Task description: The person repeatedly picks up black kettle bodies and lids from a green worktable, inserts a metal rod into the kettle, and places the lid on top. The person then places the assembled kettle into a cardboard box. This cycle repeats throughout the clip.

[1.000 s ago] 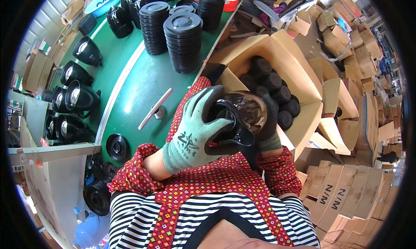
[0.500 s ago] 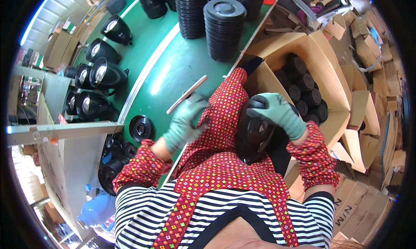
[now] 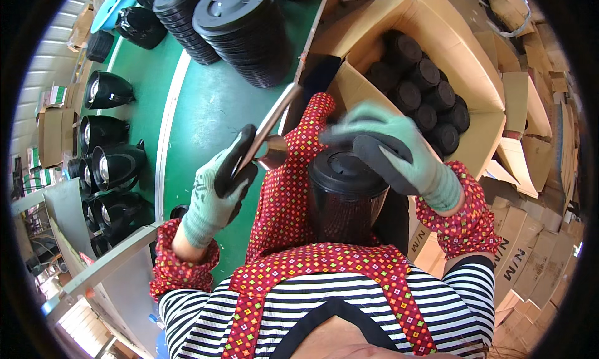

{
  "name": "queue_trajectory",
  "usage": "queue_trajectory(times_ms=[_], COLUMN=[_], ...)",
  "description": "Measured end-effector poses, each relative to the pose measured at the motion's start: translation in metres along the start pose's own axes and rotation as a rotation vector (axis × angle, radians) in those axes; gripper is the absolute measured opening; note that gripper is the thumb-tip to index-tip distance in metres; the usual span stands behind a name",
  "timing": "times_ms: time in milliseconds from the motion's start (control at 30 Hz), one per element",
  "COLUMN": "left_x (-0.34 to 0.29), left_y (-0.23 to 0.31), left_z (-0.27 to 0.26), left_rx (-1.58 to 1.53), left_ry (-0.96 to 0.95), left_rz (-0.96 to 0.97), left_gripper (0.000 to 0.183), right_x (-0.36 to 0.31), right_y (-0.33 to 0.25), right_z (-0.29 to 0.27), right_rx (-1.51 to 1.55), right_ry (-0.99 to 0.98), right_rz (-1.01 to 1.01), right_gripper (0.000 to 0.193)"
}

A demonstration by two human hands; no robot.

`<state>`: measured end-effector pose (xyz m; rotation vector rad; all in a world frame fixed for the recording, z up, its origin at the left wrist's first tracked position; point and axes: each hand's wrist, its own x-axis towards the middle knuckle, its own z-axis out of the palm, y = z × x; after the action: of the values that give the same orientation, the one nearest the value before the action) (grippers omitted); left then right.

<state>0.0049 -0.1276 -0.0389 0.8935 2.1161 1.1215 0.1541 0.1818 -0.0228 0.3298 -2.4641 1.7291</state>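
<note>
"Where's that black lidded container [image 3: 344, 193]?"

"At the lap, against the red patterned apron [image 3: 277, 200], between both hands. Its lid faces up, and its long axis runs from there down toward the waist; whether it leans, I can't tell."

"Which hand is nearer?"

"The right hand [image 3: 394, 150]. It's right over the lid, toward the right-hand edge. It's blurred, so I can't tell how far its grip is spread, or whether it touches."

"And the left hand [image 3: 218, 187]?"

"Off to the container's left, apart from it. Its grip is closed round a T-shaped tool [image 3: 272, 118], the long bar slanting away and rightward, the stubby cylinder pointing toward the container's side."

"Any writing?"

"None I can make out on the container. The left glove's mark is too small to read. Bold dark lettering shows on the cartons [image 3: 543, 253] at lower right, past the cardboard box [image 3: 472, 65]. The green table [image 3: 215, 109] is on the left."
</note>
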Motion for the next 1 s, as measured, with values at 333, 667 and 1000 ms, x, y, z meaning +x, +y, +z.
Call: queue_trajectory(times_ms=[333, 667, 1000], left_x=[0.083, 0.118, 0.084], left_y=[0.114, 0.049, 0.128], left_z=[0.000, 0.063, 0.044], left_rx=[0.123, -0.663, 0.216], left_ry=[-0.298, -0.681, -0.495], left_rz=[0.392, 0.777, 0.463], left_gripper=[0.084, 0.040, 0.056], right_x=[0.024, -0.019, -0.019], right_y=[0.099, 0.069, 0.099], right_z=[-0.009, 0.014, 0.003], right_rx=[-0.235, -0.241, -0.172], right_ry=[0.185, 0.314, 0.147], right_rz=[-0.169, 0.194, -0.014], right_gripper=[0.032, 0.032, 0.032])
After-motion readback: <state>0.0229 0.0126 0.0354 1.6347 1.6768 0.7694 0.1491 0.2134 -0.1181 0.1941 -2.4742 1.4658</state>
